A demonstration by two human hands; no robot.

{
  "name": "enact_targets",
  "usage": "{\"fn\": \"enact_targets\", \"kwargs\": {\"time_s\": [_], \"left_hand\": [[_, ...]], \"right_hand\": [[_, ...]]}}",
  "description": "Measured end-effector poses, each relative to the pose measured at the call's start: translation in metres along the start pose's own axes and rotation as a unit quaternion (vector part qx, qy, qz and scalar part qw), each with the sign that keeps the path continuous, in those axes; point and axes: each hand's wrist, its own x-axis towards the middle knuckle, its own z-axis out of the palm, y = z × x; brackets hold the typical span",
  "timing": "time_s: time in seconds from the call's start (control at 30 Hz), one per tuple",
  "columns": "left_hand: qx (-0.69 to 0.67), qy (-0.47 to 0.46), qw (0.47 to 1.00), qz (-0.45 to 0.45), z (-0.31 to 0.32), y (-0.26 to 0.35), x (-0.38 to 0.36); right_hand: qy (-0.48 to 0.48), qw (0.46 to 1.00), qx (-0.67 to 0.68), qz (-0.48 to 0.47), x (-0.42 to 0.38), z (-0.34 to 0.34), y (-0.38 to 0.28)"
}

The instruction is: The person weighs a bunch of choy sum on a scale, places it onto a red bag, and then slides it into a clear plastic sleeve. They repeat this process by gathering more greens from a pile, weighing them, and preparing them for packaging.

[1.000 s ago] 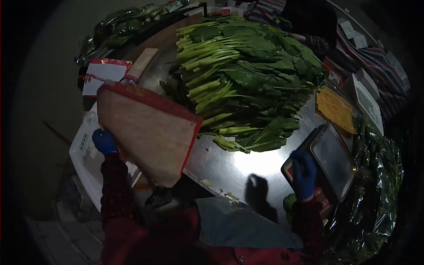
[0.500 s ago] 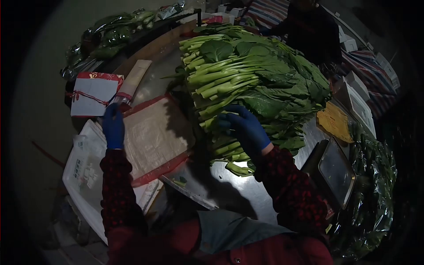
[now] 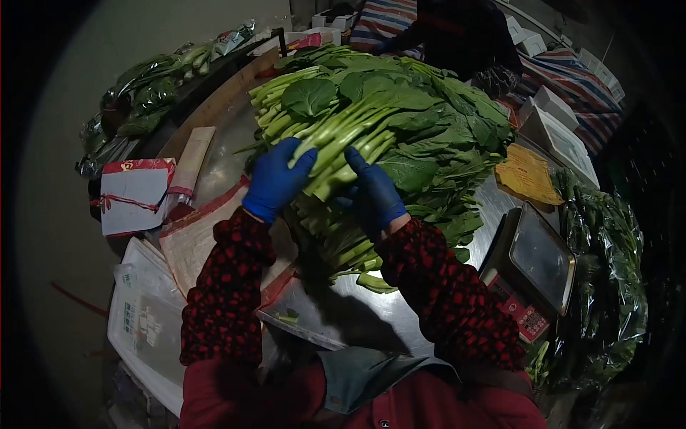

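A shiny metal table [image 3: 371,314] fills the middle of a dim room, lit brightly only near its front edge, and most of it is taken up by a big heap of leafy greens [image 3: 400,121] stacked with pale stems pointing left and dark leaves to the right. Both blue-gloved hands are in the heap's near side: the left hand [image 3: 275,179] curls over the stem ends of a bunch, and the right hand [image 3: 375,191] presses against the same stems from the other side, fingers spread and partly closed around them. To the left, a pile of red-edged plastic bags [image 3: 196,239] lies flat on the table's edge, with a white tray [image 3: 146,322] below it and a red-and-white tied packet [image 3: 132,193] beyond. On the right stands a weighing scale [image 3: 539,261] with a steel pan, a yellow cloth [image 3: 527,175] behind it, and wrapped bundles of greens [image 3: 607,286] along the dark right side. Another person in dark clothing [image 3: 464,32] stands across the table.
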Motion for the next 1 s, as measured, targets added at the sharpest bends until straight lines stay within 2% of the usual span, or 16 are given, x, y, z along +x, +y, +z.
{"fn": "enact_targets", "kwargs": {"time_s": [0.07,0.13,0.33,0.4,0.47,0.53,0.57,0.6,0.63,0.7,0.73,0.83,0.9,0.93,0.97,1.0], "left_hand": [[-0.063,-0.058,0.996,0.002,0.01,0.023,-0.02],[0.105,0.073,0.972,0.195,0.026,0.045,-0.046],[0.227,0.005,0.93,0.29,0.04,0.104,-0.094],[0.154,-0.072,0.944,0.282,0.03,0.116,-0.104],[-0.031,0.047,0.967,0.25,0.023,0.109,-0.106],[-0.033,0.043,0.986,0.158,0.028,0.098,-0.107],[-0.203,-0.087,0.975,0.012,0.039,0.087,-0.106],[-0.36,-0.207,0.9,-0.136,0.055,0.072,-0.109],[-0.469,-0.285,0.821,-0.158,0.09,0.043,-0.121],[-0.682,-0.319,0.597,-0.278,0.104,0.053,-0.129],[-0.765,-0.313,0.471,-0.308,0.108,0.069,-0.13],[-0.752,-0.281,0.484,-0.348,0.145,0.065,-0.147],[-0.704,-0.258,0.545,-0.375,0.157,0.082,-0.15],[-0.647,-0.223,0.639,-0.351,0.163,0.092,-0.152],[-0.646,-0.23,0.634,-0.357,0.164,0.1,-0.153],[-0.585,-0.248,0.709,-0.306,0.162,0.107,-0.152]], "right_hand": [[-0.055,0.996,0.064,0.03,0.006,-0.013,0.002],[-0.111,0.982,0.151,0.007,0.009,-0.021,0.012],[-0.232,0.922,0.304,0.065,-0.044,-0.062,0.01],[-0.217,0.932,0.288,0.043,-0.064,-0.08,0.009],[-0.237,0.921,0.308,0.034,-0.065,-0.105,0.022],[-0.249,0.914,0.315,0.051,-0.077,-0.117,0.023],[-0.266,0.904,0.326,0.071,-0.084,-0.122,0.024],[-0.285,0.894,0.334,0.092,-0.092,-0.126,0.023],[-0.284,0.89,0.345,0.092,-0.103,-0.13,0.023],[-0.213,0.922,0.281,0.162,-0.124,-0.139,0.022],[-0.144,0.979,0.073,0.129,-0.127,-0.146,0.023],[-0.02,0.991,-0.126,-0.038,-0.138,-0.166,0.035],[-0.011,0.975,-0.172,-0.14,-0.149,-0.187,0.036],[-0.035,0.974,-0.156,-0.159,-0.16,-0.191,0.031],[-0.016,0.972,-0.177,-0.153,-0.169,-0.189,0.029],[-0.008,0.97,-0.2,-0.141,-0.17,-0.196,0.033]]}}
